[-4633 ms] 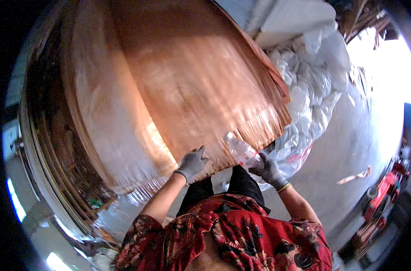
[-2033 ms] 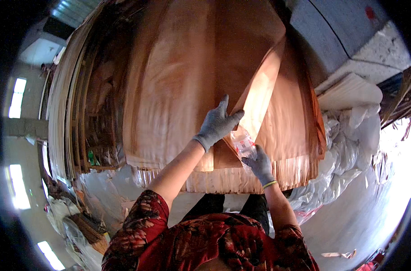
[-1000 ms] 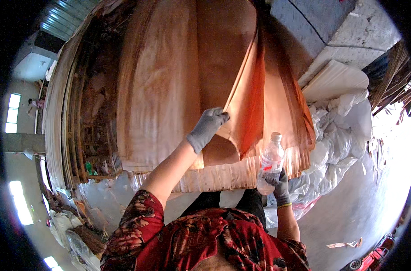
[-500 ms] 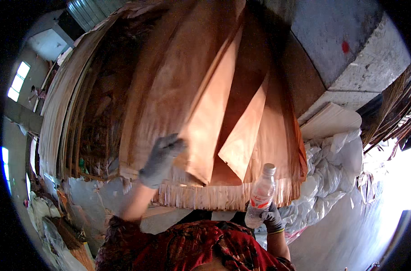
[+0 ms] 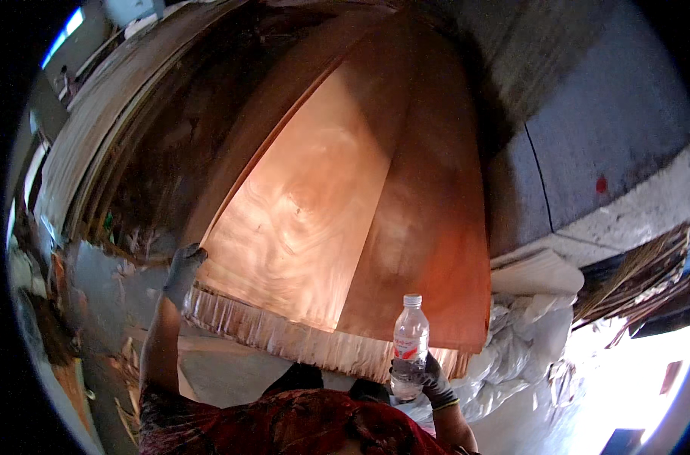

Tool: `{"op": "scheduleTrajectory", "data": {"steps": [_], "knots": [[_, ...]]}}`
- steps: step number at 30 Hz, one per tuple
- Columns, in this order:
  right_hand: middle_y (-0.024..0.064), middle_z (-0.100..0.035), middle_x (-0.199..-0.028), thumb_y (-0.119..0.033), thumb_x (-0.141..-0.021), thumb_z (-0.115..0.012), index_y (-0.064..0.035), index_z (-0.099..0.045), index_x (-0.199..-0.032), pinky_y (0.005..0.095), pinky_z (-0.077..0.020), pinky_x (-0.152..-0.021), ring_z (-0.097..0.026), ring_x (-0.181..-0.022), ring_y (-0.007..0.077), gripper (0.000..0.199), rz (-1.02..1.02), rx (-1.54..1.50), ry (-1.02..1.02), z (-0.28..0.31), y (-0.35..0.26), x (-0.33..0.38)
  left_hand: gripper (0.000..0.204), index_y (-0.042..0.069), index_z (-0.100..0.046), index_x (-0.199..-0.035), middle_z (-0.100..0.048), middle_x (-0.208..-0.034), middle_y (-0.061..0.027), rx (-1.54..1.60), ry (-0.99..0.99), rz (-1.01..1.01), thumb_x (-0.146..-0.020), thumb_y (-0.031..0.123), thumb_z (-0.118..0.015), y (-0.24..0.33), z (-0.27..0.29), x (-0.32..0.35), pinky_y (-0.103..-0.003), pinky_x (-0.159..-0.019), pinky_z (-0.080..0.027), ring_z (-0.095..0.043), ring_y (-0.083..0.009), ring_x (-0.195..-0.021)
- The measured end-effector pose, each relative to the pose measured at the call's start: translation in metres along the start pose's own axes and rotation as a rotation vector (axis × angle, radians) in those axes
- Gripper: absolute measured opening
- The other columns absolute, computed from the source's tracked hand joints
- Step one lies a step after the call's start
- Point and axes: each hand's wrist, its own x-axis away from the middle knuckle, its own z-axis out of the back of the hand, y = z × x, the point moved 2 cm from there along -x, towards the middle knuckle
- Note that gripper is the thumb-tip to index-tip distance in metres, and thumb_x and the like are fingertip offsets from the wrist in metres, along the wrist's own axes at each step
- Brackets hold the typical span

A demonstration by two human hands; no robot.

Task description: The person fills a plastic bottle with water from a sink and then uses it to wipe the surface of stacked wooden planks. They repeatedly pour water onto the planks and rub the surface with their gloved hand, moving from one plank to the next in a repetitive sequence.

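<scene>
My left hand (image 5: 183,273), in a grey glove, is closed on the near left edge of a dark brown wood veneer sheet (image 5: 239,163). That sheet is lifted and pulled left, baring a pale, wavy-grained veneer sheet (image 5: 299,205) under it. On the right lies a reddish-brown veneer sheet (image 5: 428,250). All of them rest on a thick stack of veneers (image 5: 261,318) with ragged, layered edges. In front of its near right edge, my gloved right hand (image 5: 438,385) holds a clear plastic bottle (image 5: 411,334) upright. The bottle has a cap and a red-and-white label.
More stacked veneers (image 5: 79,163) stand at the left. Crumpled clear plastic sheeting (image 5: 504,341) bulges beside the stack's right end. A concrete block or wall (image 5: 610,159) rises at the right, with a heap of dark strips (image 5: 640,280) below it.
My left hand has moved left, carrying the sheet's edge with it and exposing the pale veneer. The folded sheet in the middle now lies flat. My right hand still holds the bottle, now more upright.
</scene>
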Motion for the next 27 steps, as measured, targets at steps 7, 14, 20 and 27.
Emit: {"op": "scheduleTrajectory", "data": {"steps": [7,14,20,27], "knots": [[0.0123,-0.057,-0.102,-0.043,-0.059,-0.077,-0.0013,-0.048,-0.113,0.0371,-0.0457,-0.078,-0.057,-0.092,0.0264,0.074,0.263,1.565,0.215,0.055,-0.092,-0.055,0.02,0.002,-0.058,-0.075,-0.058,-0.075,-0.0161,-0.569,0.008,0.12,-0.077,0.02,-0.05,-0.156,0.015,-0.072,-0.04,-0.064,-0.042,-0.055,-0.0295,-0.07],[0.0176,-0.062,-0.081,-0.043,-0.06,-0.07,-0.0074,-0.058,-0.096,0.0415,-0.0478,-0.061,-0.061,-0.074,0.0333,0.052,0.784,1.9,1.068,0.083,-0.438,-0.097,0.027,0.005,-0.06,-0.081,-0.06,-0.091,-0.0198,-0.761,0.137,0.277,-0.078,0.03,-0.05,-0.196,-0.048,-0.082,-0.047,-0.074,-0.045,-0.057,-0.0366,-0.086],[0.0192,-0.061,-0.076,-0.047,-0.062,-0.066,-0.0042,-0.059,-0.091,0.0446,-0.0472,-0.06,-0.06,-0.07,0.0366,0.052,0.898,2.137,0.941,0.041,-0.422,-0.085,0.027,0.005,-0.058,-0.087,-0.059,-0.093,-0.0196,-0.743,0.143,0.365,-0.081,0.029,-0.047,-0.211,-0.064,-0.077,-0.046,-0.074,-0.045,-0.057,-0.0365,-0.088],[0.0126,-0.063,-0.088,-0.042,-0.063,-0.07,-0.0087,-0.059,-0.098,0.0405,-0.0482,-0.068,-0.061,-0.082,0.0311,0.05,0.531,1.994,0.653,-0.016,-0.335,-0.097,0.023,0.006,-0.061,-0.089,-0.061,-0.091,-0.0174,-0.901,0.139,0.494,-0.08,0.022,-0.047,-0.328,0.037,-0.011,-0.043,-0.07,-0.046,-0.058,-0.0343,-0.086]]}}
